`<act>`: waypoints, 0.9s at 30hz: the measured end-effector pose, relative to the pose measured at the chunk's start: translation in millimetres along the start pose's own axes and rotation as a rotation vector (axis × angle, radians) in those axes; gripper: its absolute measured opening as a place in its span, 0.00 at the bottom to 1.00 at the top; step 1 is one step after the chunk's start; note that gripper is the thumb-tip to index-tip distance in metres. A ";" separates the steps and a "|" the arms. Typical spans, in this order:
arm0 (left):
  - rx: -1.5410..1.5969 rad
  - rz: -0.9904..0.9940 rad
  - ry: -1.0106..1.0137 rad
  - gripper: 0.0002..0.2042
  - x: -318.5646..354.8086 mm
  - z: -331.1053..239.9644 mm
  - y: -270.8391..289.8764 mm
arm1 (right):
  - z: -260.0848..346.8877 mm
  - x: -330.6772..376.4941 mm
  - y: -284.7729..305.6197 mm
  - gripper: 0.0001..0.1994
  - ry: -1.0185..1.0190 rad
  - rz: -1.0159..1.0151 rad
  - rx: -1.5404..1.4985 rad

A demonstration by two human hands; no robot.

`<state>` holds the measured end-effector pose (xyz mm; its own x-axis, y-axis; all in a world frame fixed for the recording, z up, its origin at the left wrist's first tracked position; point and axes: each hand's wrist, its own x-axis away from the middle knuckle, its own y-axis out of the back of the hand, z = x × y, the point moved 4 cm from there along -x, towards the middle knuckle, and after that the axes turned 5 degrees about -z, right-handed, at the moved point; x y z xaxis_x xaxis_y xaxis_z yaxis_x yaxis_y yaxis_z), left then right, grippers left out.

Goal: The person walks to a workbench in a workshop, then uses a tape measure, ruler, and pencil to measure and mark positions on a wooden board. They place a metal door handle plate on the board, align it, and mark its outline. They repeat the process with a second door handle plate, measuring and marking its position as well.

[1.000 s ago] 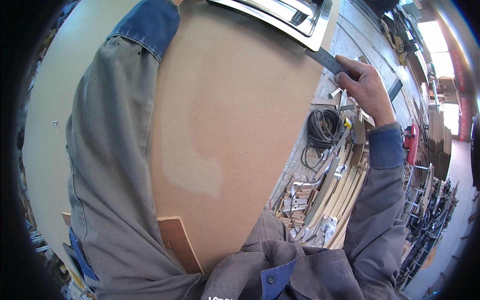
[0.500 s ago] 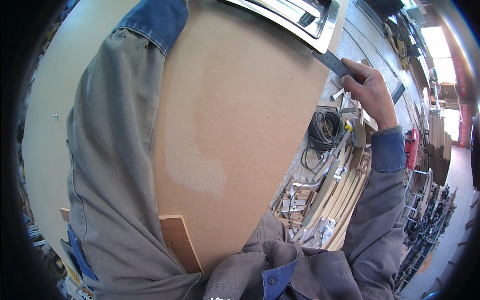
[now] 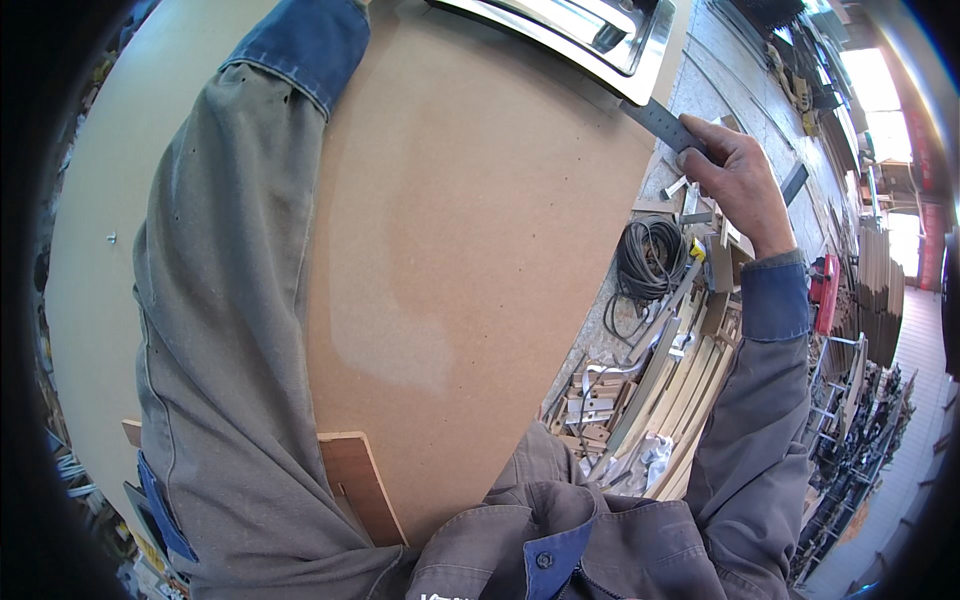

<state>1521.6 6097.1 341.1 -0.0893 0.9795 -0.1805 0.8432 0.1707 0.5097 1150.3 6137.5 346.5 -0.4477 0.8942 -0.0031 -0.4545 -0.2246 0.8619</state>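
My right hand (image 3: 740, 178) pinches a dark, straight metal ruler (image 3: 660, 125) between thumb and fingers. Its far end reaches the lower right corner of a shiny metal fitting (image 3: 640, 85), which has a recessed middle and a bar across it. This fitting sits on a large brown board (image 3: 470, 240) at the top of the view, partly cut off. Across the board's left part stretches my left arm, in a grey sleeve with a blue cuff (image 3: 300, 52); the left hand lies beyond the upper edge.
A reddish-brown wood piece (image 3: 362, 485) stands by my left sleeve. One small screw (image 3: 111, 238) is on the board's left part. Down on the right are a coiled black cable (image 3: 650, 258), long wooden strips (image 3: 665, 415) and a red object (image 3: 824, 295). Metal racking (image 3: 850, 440) stands farther right.
The view has shifted very slightly, with the fitting and both arms a touch farther left. My right hand keeps its grip on the ruler at the fitting's corner.
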 end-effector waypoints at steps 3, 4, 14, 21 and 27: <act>0.047 0.012 0.002 0.21 -0.3 1.5 -1.2 | 2.2 0.4 0.4 0.23 -0.008 0.006 0.003; 0.036 -0.002 -0.018 0.21 -1.1 1.3 -1.2 | 2.6 0.6 0.6 0.23 -0.013 0.009 0.002; 0.042 0.001 -0.042 0.22 -5.9 5.0 -2.6 | 1.8 1.1 1.8 0.24 -0.041 0.032 -0.011; 0.015 -0.014 -0.046 0.20 -6.4 5.3 -3.9 | 3.3 0.3 2.3 0.24 -0.031 0.039 0.012; 0.041 -0.027 -0.013 0.18 0.7 -4.4 -5.3 | 3.3 2.2 1.8 0.24 -0.009 0.019 -0.001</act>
<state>1514.8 6097.4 341.9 -0.1052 0.9731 -0.2049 0.8617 0.1920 0.4696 1151.0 6140.3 349.8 -0.4495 0.8931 0.0178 -0.4464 -0.2419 0.8615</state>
